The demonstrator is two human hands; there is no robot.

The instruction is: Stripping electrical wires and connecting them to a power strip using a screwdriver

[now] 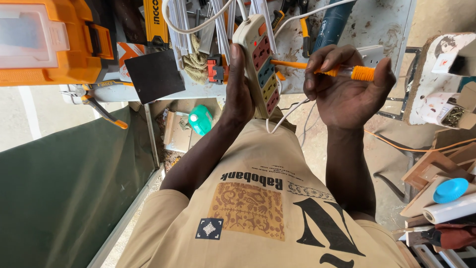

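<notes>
Centrally, upper half of the frame: a power strip (260,64), cream body with red, blue, yellow and pink socket faces. Its long axis runs near vertical in the picture, slightly tilted, with the cable end toward the top edge and the free end pointing down toward the person's chest. A white cord (198,26) leaves its top end.

Left hand (237,92): closed around the strip's left side, thumb lying along the casing.

Right hand (347,84): fingers curled shut on an orange screwdriver (327,71). The tool lies roughly horizontal, ribbed handle at right, shaft pointing left and meeting the strip's right edge.

Upper left of the frame: an orange tool case (49,42). Beside it: a black square sheet (153,75). Below that: a green plastic bottle (200,120) on the ground. Lower right: a blue round cap (450,190).
</notes>
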